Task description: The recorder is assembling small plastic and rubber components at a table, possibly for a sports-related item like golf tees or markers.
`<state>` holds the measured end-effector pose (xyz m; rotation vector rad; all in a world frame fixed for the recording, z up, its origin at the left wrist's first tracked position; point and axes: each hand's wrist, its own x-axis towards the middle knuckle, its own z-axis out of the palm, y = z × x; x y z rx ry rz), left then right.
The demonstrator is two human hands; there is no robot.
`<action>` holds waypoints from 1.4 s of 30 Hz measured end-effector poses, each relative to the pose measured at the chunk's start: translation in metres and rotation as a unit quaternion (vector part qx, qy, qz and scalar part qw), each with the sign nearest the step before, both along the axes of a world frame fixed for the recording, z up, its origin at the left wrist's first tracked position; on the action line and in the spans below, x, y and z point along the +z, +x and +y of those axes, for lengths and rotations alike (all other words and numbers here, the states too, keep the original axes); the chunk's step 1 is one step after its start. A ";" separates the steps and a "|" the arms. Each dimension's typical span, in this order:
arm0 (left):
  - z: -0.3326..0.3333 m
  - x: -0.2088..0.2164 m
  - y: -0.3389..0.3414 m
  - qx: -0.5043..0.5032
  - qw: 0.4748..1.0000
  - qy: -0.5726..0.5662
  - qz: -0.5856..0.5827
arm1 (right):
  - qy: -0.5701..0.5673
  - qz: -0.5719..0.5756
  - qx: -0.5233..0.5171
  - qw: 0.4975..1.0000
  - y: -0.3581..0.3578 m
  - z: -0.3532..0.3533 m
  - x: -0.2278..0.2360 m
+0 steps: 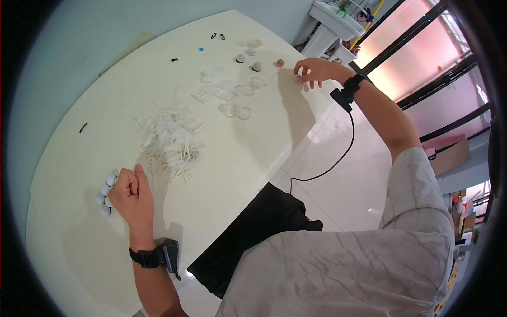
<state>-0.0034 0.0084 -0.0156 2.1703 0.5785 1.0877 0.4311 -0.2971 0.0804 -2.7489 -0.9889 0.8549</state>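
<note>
Left hand (130, 193) rests with grip folded closed beside white balls (104, 189) on the tabletop (237, 164); right hand (317, 70) is at a small pale object (299, 80) (cannot tell whether pinched).

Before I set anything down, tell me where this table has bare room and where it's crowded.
The table is bare between the white stick pile and the near edge, and between that pile and the black strip. It is crowded at the left hand, with white balls bunched beside it, and among the clear plastic pieces.
</note>
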 end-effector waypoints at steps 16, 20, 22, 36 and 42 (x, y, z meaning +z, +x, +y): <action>0.004 -0.002 -0.003 -0.002 1.000 0.000 -0.008 | 0.134 -0.245 0.131 0.951 -0.001 -0.022 -0.043; -0.001 0.002 0.003 -0.007 1.000 -0.001 -0.003 | 0.136 -0.260 0.120 0.949 -0.004 -0.038 -0.044; -0.004 0.003 0.005 -0.003 1.000 0.006 0.002 | 0.128 -0.277 0.113 0.946 -0.006 -0.040 -0.043; -0.023 0.021 -0.001 -0.238 0.923 -0.263 -0.148 | 0.424 0.045 0.279 0.861 -0.210 0.125 0.013; -0.030 0.016 -0.002 -0.264 0.910 -0.262 -0.182 | 0.494 0.207 0.249 0.807 -0.263 0.150 -0.010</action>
